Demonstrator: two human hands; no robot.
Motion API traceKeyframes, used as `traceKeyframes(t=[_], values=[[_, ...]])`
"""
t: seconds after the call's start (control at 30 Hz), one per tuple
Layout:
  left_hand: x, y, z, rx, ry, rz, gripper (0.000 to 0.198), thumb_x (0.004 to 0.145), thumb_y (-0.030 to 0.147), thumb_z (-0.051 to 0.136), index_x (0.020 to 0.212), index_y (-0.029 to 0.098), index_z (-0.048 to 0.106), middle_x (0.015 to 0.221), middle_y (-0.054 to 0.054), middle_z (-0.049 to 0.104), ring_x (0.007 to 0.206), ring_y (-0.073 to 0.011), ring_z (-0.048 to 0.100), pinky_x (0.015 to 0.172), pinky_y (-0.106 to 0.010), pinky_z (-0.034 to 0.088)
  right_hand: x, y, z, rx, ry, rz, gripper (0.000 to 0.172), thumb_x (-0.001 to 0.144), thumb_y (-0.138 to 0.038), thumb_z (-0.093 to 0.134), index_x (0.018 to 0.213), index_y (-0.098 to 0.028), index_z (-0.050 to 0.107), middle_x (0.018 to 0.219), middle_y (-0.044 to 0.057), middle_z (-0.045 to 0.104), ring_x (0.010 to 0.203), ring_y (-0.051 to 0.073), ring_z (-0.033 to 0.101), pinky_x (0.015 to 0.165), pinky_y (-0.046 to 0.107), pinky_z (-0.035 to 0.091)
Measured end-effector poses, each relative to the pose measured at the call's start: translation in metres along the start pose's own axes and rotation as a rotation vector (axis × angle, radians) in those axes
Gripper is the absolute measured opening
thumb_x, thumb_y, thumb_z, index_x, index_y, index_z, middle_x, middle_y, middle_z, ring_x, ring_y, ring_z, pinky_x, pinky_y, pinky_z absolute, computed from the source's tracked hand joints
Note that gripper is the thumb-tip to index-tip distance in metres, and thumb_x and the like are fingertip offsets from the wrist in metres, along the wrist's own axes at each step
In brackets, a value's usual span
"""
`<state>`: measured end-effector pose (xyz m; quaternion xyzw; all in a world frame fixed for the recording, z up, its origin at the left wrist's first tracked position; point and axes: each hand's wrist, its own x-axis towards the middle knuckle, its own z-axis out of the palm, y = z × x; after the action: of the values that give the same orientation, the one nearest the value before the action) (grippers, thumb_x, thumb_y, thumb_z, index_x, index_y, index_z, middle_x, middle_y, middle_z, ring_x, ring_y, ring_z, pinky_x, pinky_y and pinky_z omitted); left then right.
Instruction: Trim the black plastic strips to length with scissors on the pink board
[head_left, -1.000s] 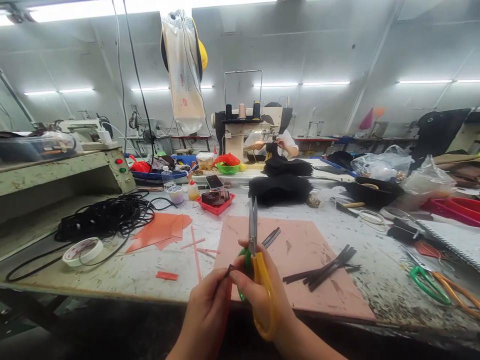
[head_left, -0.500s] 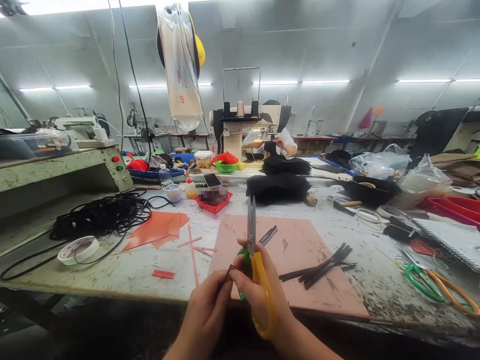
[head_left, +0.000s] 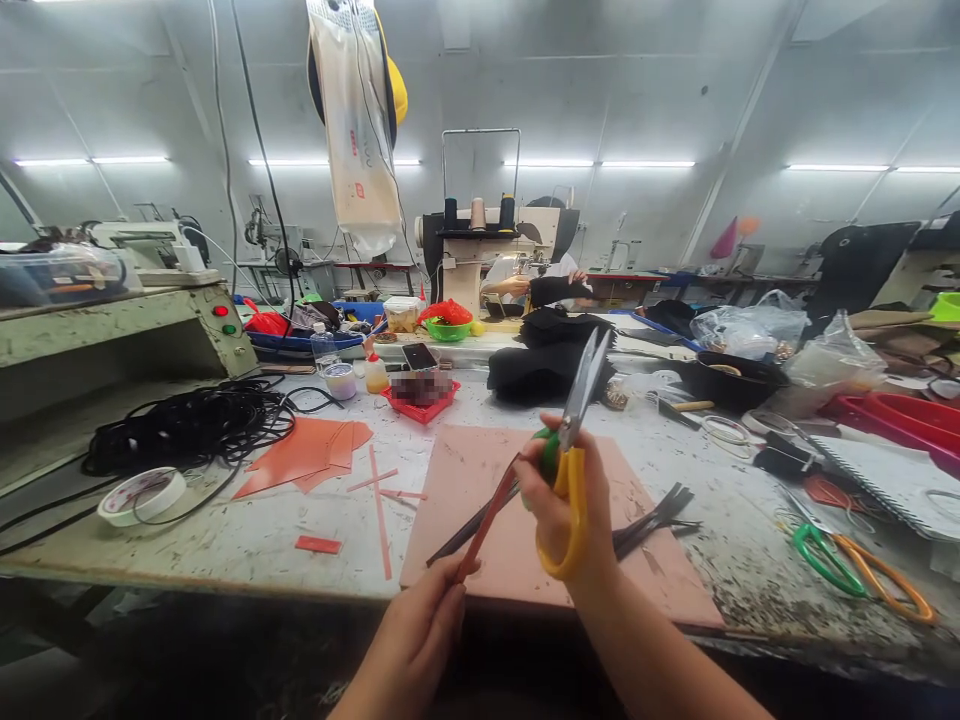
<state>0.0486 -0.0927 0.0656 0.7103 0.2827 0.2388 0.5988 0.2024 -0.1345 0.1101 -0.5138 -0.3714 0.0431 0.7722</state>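
In my left hand [head_left: 420, 635], the lower end of a reddish-brown strip [head_left: 489, 520] is pinched between thumb and fingers. My right hand [head_left: 598, 515] is closed round scissors [head_left: 584, 392], which have one green and one yellow handle. Their blades point up and stand slightly apart. The strip slants up to the fingertips of my right hand, which seem to pinch its upper end. Beneath both hands lies a pink board [head_left: 469, 455]. A bundle of dark strips [head_left: 658, 515] rests on its right side, and more dark strip [head_left: 466, 528] shows behind the reddish one.
Orange pieces [head_left: 304, 452], thin pink strips [head_left: 380, 525] and a tape roll [head_left: 142, 497] lie left, near coiled black cord [head_left: 191, 430]. A second pair of scissors [head_left: 832, 555] is at right. Black material [head_left: 536, 375] is stacked behind the board. A person works at a sewing machine [head_left: 461, 270] beyond.
My right hand has moved up and right with the scissors, away from my left hand, and the blades have tilted right. The reddish strip now shows stretched between the hands.
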Motion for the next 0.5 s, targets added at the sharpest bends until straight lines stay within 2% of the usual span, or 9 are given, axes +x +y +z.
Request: traceKeyframes(t=[0.1,0.23,0.3,0.4,0.5], values=[[-0.002,-0.006,0.000,-0.067,-0.019,-0.045,0.045,0.079,0.057,0.048,0.098,0.019,0.063,0.051,0.007,0.032,0.045,-0.0083,0.027,0.042,-0.020,0.021,0.022,-0.005,-0.013,-0.038,0.018,-0.069,0.038,0.071,-0.019,0.060,0.106,-0.025,0.047,0.072,-0.005,0.053,0.058,0.010,0.052,0.053,0.024,0.044],[-0.003,-0.015,-0.003,-0.153,0.007,-0.140,0.047,0.074,0.060,0.055,0.095,0.020,0.067,0.064,0.002,0.047,0.054,-0.0094,0.035,0.052,-0.021,0.032,0.041,-0.015,-0.024,-0.072,0.101,-0.168,0.038,0.068,-0.018,0.062,0.103,-0.024,0.049,0.070,-0.005,0.054,0.058,0.010,0.051,0.049,0.023,0.043],[-0.002,-0.020,-0.006,-0.200,-0.022,-0.200,0.047,0.072,0.060,0.057,0.096,0.021,0.067,0.071,0.001,0.052,0.057,-0.0095,0.037,0.055,-0.021,0.033,0.047,-0.019,-0.030,-0.077,0.149,-0.192,0.038,0.067,-0.018,0.062,0.103,-0.024,0.050,0.070,-0.005,0.054,0.056,0.010,0.050,0.047,0.022,0.041],[0.004,-0.022,-0.012,-0.228,-0.105,-0.216,0.048,0.073,0.059,0.056,0.096,0.019,0.065,0.063,0.003,0.045,0.055,-0.0089,0.034,0.052,-0.021,0.029,0.056,-0.023,-0.038,-0.092,0.189,-0.201,0.038,0.067,-0.018,0.063,0.103,-0.024,0.051,0.071,-0.005,0.054,0.052,0.008,0.047,0.045,0.021,0.040],[0.015,-0.015,-0.019,-0.149,-0.190,-0.220,0.044,0.073,0.057,0.055,0.090,0.017,0.059,0.055,0.007,0.040,0.051,-0.0090,0.036,0.050,-0.020,0.028,0.066,-0.025,-0.046,-0.132,0.202,-0.222,0.038,0.068,-0.019,0.063,0.103,-0.024,0.052,0.072,-0.005,0.053,0.051,0.009,0.047,0.045,0.022,0.040]])
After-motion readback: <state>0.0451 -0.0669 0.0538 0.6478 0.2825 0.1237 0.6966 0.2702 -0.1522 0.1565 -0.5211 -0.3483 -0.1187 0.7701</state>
